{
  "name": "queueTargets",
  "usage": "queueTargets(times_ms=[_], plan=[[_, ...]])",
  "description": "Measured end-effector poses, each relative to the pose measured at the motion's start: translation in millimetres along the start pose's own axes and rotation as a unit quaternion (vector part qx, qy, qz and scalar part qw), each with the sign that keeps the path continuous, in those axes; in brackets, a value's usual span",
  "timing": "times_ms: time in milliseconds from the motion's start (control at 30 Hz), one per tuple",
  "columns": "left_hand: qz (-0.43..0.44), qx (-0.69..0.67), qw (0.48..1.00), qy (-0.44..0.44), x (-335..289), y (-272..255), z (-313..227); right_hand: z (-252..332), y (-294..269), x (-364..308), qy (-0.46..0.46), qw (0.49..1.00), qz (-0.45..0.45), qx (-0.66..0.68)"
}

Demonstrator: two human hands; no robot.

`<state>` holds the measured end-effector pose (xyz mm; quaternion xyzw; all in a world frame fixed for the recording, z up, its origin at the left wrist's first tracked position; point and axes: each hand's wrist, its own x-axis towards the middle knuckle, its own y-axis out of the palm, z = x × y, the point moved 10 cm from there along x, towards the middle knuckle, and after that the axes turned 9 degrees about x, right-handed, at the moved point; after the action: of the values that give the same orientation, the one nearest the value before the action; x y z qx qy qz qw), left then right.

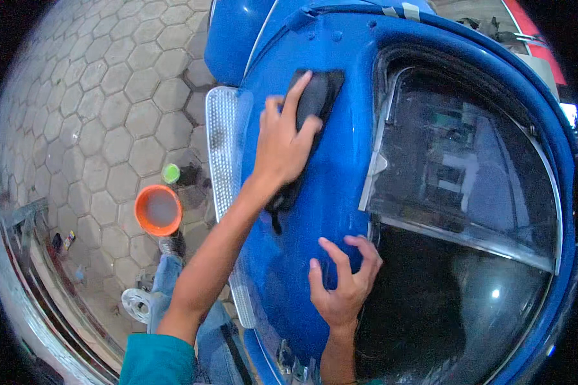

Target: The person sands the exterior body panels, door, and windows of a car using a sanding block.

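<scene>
My left hand (pixel 284 142) presses a black cloth-like piece (pixel 321 96) flat on the blue door panel (pixel 334 173) of a vehicle. Its index finger stretches along the piece and the thumb lies across it. The dark piece runs down under the wrist and ends in a loose strip; its exact kind is hard to tell. Lower down, beside the window frame, my right hand (pixel 347 282) has its fingers bent and spread apart over the panel, holding nothing. Whether its fingertips touch the paint cannot be made out.
A dark window (pixel 456 154) with a metal divider fills the right side. A textured metal step (pixel 223 151) runs along the panel's left edge. On the hexagonal paving (pixel 103 128) stand an orange bucket (pixel 141 212) of cloudy water and a small green container (pixel 171 172), near my foot.
</scene>
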<state>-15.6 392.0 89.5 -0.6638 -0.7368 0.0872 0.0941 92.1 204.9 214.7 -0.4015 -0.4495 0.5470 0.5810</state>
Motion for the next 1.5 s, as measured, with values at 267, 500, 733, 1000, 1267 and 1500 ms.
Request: queueTargets(times_ms=[267,500,733,1000,1267,1500], plan=[[0.043,0.033,0.998,-0.026,-77,-18,75,10,34,3,0.035,0.979,0.087,-0.18],[0.01,0.053,0.995,0.087,52,-1,-25,9,15,5,0.042,0.977,0.068,-0.198],[0.008,-0.022,1.0,-0.008,-18,8,108,10,18,4,0.033,0.984,0.056,-0.164],[0.026,-0.022,0.993,-0.109,49,30,216,14,17,4,0.011,0.984,0.038,-0.173],[0.065,-0.016,0.996,-0.058,-89,29,149,5,20,5,0.029,0.979,0.049,-0.194],[-0.034,-0.062,0.995,0.077,64,1,124,12,23,3,0.029,0.981,0.053,-0.187]])
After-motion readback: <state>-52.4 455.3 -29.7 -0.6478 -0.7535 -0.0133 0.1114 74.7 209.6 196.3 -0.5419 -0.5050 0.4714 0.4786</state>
